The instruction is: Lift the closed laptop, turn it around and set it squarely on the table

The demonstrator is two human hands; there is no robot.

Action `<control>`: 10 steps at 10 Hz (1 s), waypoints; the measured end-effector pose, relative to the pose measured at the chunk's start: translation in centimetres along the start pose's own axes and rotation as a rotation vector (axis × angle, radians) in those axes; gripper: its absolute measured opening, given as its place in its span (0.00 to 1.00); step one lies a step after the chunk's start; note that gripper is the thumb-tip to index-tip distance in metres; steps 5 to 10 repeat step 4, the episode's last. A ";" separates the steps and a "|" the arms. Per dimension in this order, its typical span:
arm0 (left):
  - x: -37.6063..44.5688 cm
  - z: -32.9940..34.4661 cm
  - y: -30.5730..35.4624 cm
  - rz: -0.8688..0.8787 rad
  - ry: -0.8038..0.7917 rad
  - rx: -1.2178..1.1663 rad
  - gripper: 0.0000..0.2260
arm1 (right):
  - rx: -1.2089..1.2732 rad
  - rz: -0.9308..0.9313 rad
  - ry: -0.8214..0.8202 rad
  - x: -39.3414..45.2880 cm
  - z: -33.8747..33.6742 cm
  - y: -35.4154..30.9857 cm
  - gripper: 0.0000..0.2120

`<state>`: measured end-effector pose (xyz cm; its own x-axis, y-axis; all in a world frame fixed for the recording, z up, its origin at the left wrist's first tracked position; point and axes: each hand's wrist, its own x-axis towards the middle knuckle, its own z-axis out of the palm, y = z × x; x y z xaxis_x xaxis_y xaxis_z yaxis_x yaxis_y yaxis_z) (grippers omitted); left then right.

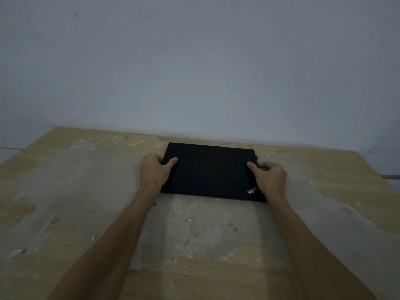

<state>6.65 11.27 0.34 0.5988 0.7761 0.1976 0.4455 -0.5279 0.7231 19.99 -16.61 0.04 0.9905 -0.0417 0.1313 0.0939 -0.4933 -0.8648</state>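
Observation:
A closed black laptop (211, 172) lies flat on the worn wooden table (86, 191), close to the wall, with its logo at the near right corner. My left hand (153, 172) grips its left edge, thumb on the lid and fingers curled around the side. My right hand (269, 177) grips the right edge the same way, thumb resting on top. Whether the laptop rests on the table or is slightly raised, I cannot tell.
A plain grey-white wall (194, 72) stands right behind the laptop. The tabletop is scuffed, with peeled grey patches and small flakes (16, 252) near the left. The table's right edge (381, 169) runs diagonally at the far right.

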 end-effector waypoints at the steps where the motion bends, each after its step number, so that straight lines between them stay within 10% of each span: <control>1: -0.6 -0.2 0.0 0.023 0.016 0.055 0.22 | -0.013 -0.033 -0.046 -0.5 -0.4 0.3 0.12; 10: -4.9 -3.8 1.2 0.187 0.012 0.108 0.09 | -0.018 -0.027 -0.132 -3.9 -3.4 -0.5 0.07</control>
